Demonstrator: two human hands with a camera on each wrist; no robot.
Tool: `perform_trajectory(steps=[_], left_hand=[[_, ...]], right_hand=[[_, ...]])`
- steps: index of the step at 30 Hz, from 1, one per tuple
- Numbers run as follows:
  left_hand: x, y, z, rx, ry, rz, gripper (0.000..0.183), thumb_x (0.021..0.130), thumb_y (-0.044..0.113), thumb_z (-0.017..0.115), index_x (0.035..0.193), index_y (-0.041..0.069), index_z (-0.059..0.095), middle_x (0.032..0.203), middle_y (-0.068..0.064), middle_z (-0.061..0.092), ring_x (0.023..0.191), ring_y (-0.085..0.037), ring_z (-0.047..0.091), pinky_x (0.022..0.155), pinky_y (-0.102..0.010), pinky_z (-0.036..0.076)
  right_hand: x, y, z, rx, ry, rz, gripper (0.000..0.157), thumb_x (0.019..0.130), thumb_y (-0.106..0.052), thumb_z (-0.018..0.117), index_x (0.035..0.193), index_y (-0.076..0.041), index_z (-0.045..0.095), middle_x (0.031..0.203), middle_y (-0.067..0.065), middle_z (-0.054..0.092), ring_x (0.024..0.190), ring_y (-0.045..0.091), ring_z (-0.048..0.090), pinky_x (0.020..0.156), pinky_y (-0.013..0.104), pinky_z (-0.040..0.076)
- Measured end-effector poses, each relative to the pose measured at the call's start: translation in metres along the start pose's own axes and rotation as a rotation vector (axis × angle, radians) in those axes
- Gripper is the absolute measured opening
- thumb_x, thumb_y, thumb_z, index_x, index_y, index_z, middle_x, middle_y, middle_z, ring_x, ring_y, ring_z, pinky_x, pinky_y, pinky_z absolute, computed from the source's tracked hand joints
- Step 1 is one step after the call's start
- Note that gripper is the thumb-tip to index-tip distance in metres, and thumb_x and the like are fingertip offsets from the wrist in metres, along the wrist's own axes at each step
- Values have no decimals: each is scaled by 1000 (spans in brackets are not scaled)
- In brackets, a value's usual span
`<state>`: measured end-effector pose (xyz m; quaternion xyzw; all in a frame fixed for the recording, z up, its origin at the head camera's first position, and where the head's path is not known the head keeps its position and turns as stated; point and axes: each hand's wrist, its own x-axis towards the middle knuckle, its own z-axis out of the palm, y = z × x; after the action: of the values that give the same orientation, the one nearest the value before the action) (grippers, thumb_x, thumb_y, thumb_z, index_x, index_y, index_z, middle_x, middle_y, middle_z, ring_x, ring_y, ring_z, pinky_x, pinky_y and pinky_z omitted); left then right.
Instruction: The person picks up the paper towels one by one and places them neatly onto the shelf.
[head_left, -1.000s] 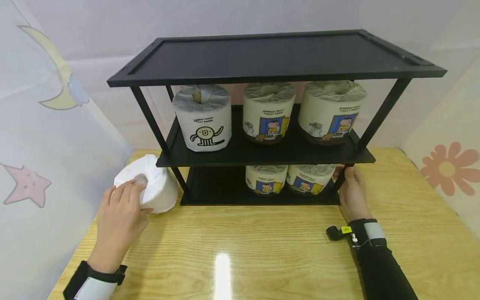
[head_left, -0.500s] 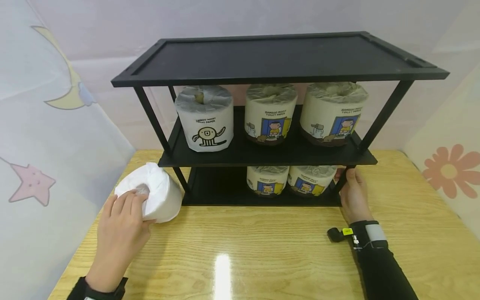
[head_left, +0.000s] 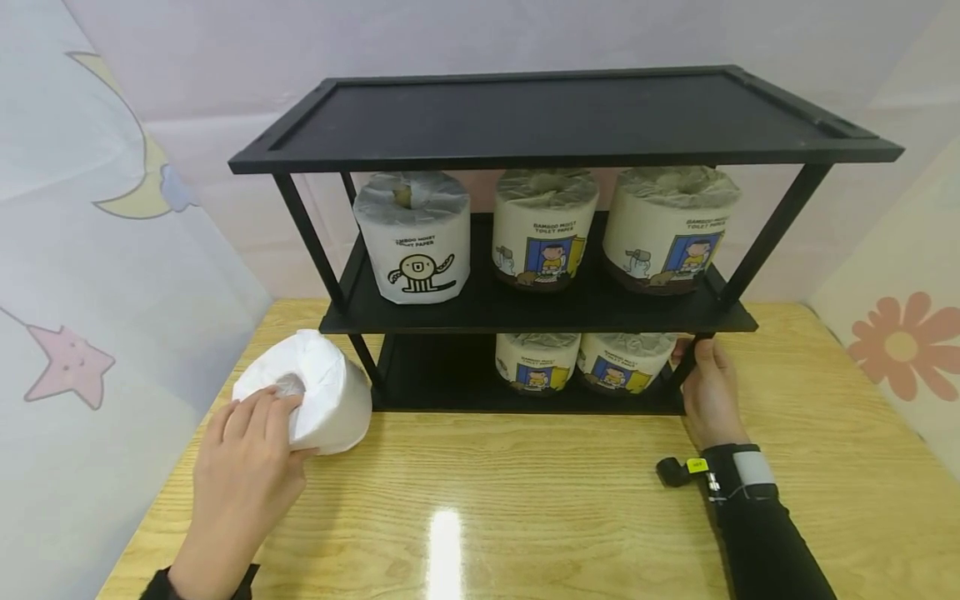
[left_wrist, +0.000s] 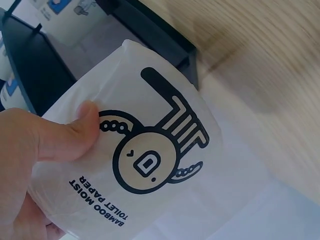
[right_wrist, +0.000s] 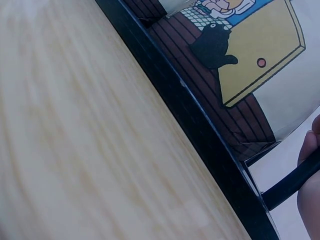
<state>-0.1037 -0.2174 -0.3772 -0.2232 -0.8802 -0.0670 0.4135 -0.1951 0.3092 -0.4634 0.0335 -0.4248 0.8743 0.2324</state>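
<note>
My left hand (head_left: 243,475) grips a white toilet paper roll (head_left: 341,404), its fingers at the core hole. In the left wrist view the thumb presses the roll's side, beside a printed cartoon figure. The roll is tilted, just left of the black rack (head_left: 540,317). At the rack's lower right corner, my right hand (head_left: 714,396) holds the post, with fingers on both sides of it; the fingertips are partly hidden. Close to that hand is a toilet paper roll (head_left: 626,364) on the bottom shelf, its yellow door print (right_wrist: 265,55) large in the right wrist view.
Another roll (head_left: 536,364) stands beside it on the bottom shelf, whose left part shows bare black surface (head_left: 431,371). The middle shelf bears a white roll (head_left: 412,242) and two cartoon-printed rolls (head_left: 545,233). A flat top board (head_left: 562,117) covers the rack. Wood tabletop (head_left: 510,483) extends in front.
My left hand and its roll have shifted slightly down and right in the head view, toward the front. The right hand stays at the post. The whole view has drifted a little.
</note>
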Motion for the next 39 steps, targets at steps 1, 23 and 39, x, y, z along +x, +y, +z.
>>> perform_trajectory(steps=[1,23,39], left_hand=[[0,2,-1,-3,1,1,56,51,-2,80,103,-7,60,92,-22,62,97,-43,60,83,-55,45],[6,34,7,-38,-7,48,50,56,2,73,105,-4,62,97,-20,65,101,-39,61,87,-57,46],[16,56,30,-85,-97,110,61,54,9,86,109,-2,62,101,-18,66,106,-35,61,95,-55,44]], right_hand=[[0,0,0,1,0,3,21,92,-21,62,92,-1,65,83,11,57,84,22,48,79,27,39],[1,-1,0,-40,37,35,23,89,-25,61,92,-2,61,84,9,56,86,20,48,80,27,40],[1,0,0,-40,-3,8,22,91,-24,59,91,-2,61,85,10,55,85,20,47,79,26,39]])
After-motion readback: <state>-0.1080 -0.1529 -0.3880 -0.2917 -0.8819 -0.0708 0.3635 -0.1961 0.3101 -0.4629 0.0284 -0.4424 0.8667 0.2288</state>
